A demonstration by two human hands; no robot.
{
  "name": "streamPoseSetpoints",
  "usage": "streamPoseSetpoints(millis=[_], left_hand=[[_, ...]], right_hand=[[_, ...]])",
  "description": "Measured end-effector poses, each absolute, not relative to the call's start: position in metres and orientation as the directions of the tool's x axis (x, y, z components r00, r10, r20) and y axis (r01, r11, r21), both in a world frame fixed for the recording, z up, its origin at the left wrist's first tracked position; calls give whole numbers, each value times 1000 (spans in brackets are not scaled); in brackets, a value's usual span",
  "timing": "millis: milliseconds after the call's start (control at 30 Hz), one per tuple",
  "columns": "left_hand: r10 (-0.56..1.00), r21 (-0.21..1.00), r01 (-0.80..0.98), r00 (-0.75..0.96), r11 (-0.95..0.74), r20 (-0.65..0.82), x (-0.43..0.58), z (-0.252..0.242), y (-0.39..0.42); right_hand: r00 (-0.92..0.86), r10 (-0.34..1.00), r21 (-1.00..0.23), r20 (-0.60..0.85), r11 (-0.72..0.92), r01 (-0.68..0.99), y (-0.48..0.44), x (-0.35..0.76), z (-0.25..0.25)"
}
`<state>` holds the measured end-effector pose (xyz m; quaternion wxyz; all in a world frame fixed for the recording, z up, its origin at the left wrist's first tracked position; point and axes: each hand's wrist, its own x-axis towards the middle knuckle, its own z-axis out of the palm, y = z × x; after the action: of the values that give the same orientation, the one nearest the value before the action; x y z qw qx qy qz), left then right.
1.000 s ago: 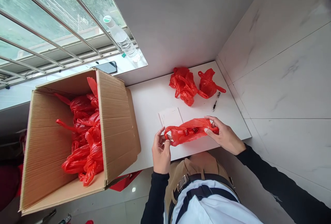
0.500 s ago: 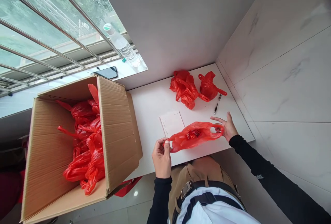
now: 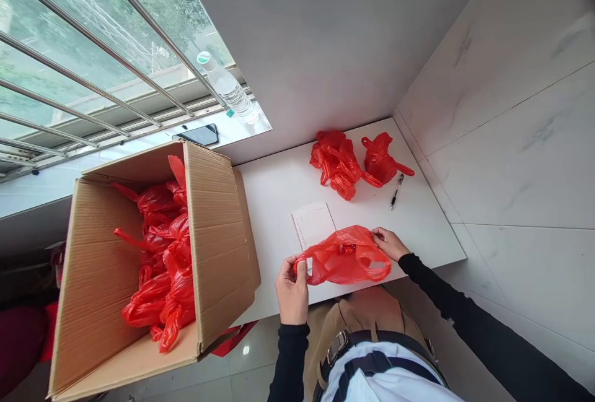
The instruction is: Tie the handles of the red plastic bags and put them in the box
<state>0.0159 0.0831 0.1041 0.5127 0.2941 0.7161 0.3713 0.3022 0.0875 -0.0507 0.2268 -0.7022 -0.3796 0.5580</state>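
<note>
A thin red plastic bag (image 3: 353, 269) stretches between my hands over the front edge of the white table (image 3: 274, 216). Small red packets (image 3: 346, 248) show through it, too blurred to name. My left hand (image 3: 292, 290) pinches the bag's left handle between thumb and fingers. At the bag's upper right edge, my right hand (image 3: 392, 244) has its fingers closed on the plastic, while the right handle loop hangs loose below. A notepad (image 3: 312, 222) lies partly under the bag. Two crumpled red bags, one larger (image 3: 335, 160) and one smaller (image 3: 380, 160), rest at the back.
On my left a large open cardboard box (image 3: 216, 247) holds several tied red bags (image 3: 171, 272). A pen (image 3: 396, 191) lies near the table's right edge. The windowsill bears a water bottle (image 3: 230, 89) and a phone (image 3: 199, 134). Walls bound the table behind and right.
My right hand has left the bag's right handle loop, moved slightly left and closed on the bag's upper edge. The bag has spread wider. My left hand keeps its pinch.
</note>
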Motion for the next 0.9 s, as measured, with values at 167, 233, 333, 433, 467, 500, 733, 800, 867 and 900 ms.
streamPoseSetpoints(millis=[167,233,333,433,467,500,733,800,867,900], left_hand=[[784,840,21,-374,542,-496,12,105,85],[782,846,10,-387,533,-488,13,106,86],[789,852,-7,-376,523,-487,17,108,89],[797,850,-26,-334,526,-503,24,110,90],[799,850,-38,-323,525,-508,27,111,90],[798,849,-55,-314,525,-514,29,111,90],[845,844,-175,-89,507,-527,32,115,86],[870,862,-153,-27,484,-493,27,114,85],[881,880,-57,-21,472,-473,20,114,83],[883,883,3,-30,469,-468,17,114,83]], right_hand=[[70,788,-744,-612,-603,288,82,298,-42],[84,792,-743,-604,-598,300,82,298,-40],[149,818,-747,-556,-570,341,85,297,-31],[208,870,-780,-447,-493,386,86,292,-5],[200,890,-800,-410,-456,390,85,289,7],[177,914,-820,-366,-406,404,84,286,19],[41,999,-691,-13,-39,722,91,258,51],[71,997,-683,42,-23,730,99,256,49],[69,994,-689,84,8,725,106,259,53],[65,993,-692,102,24,721,109,260,58]])
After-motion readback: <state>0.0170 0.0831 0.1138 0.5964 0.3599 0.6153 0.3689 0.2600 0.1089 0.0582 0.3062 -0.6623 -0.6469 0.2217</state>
